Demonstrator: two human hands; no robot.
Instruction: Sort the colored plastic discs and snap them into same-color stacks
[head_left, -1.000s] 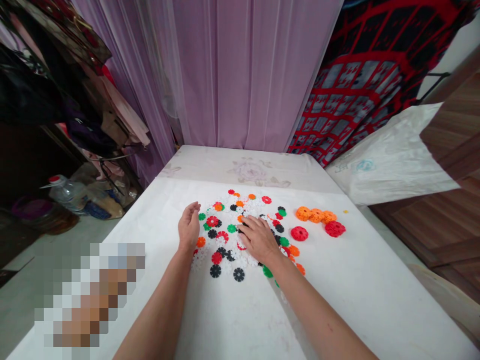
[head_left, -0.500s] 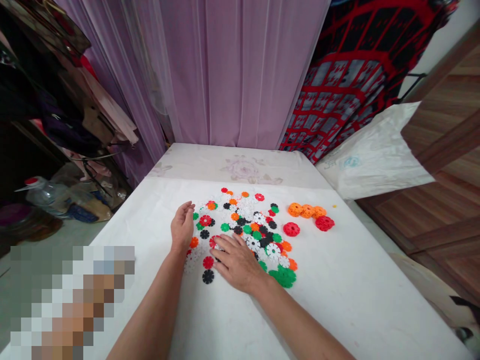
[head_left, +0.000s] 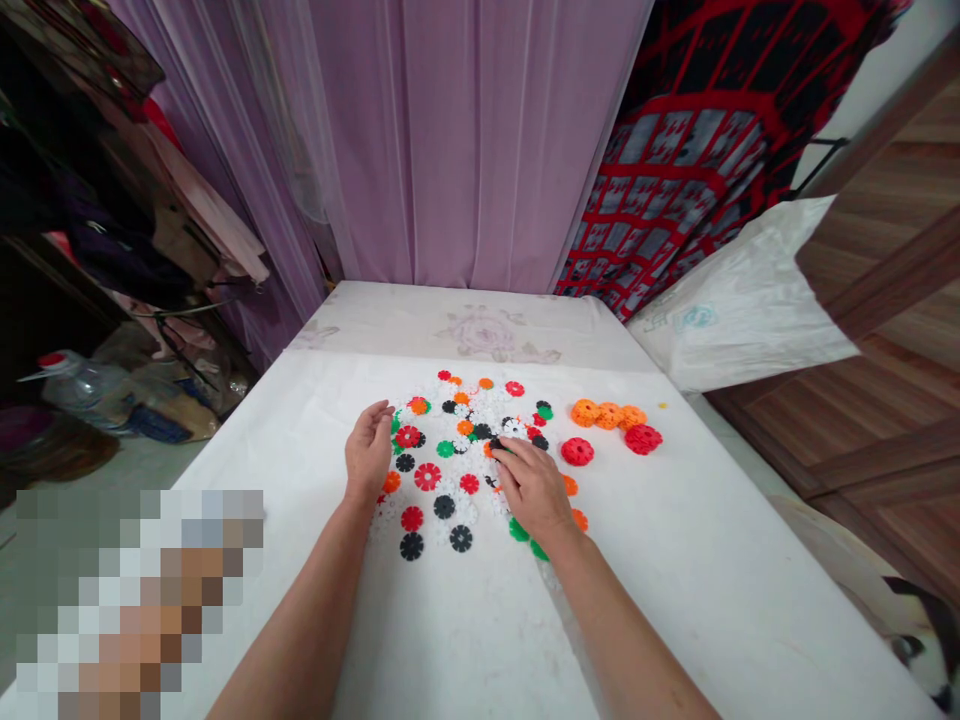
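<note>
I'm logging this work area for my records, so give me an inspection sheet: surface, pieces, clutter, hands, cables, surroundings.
Surface: white table covering, floral print at the far end.
Pieces: loose notched discs, white, red, orange, black and green, mostly between the hands; orange stacks and two red stacks to the right.
Clutter: small yellow bit beyond the stacks.
Left hand: beside the discs, nothing seen held.
Right hand: over the discs; grip unclear.
Cables: nothing seen.
Surroundings: purple curtain behind, white bag right, hanging clothes left.

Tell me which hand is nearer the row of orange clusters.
Right. The right hand is over the loose discs, left of the row of orange clusters and nearer the person; the left hand is farther left, at the discs' left edge.
</note>
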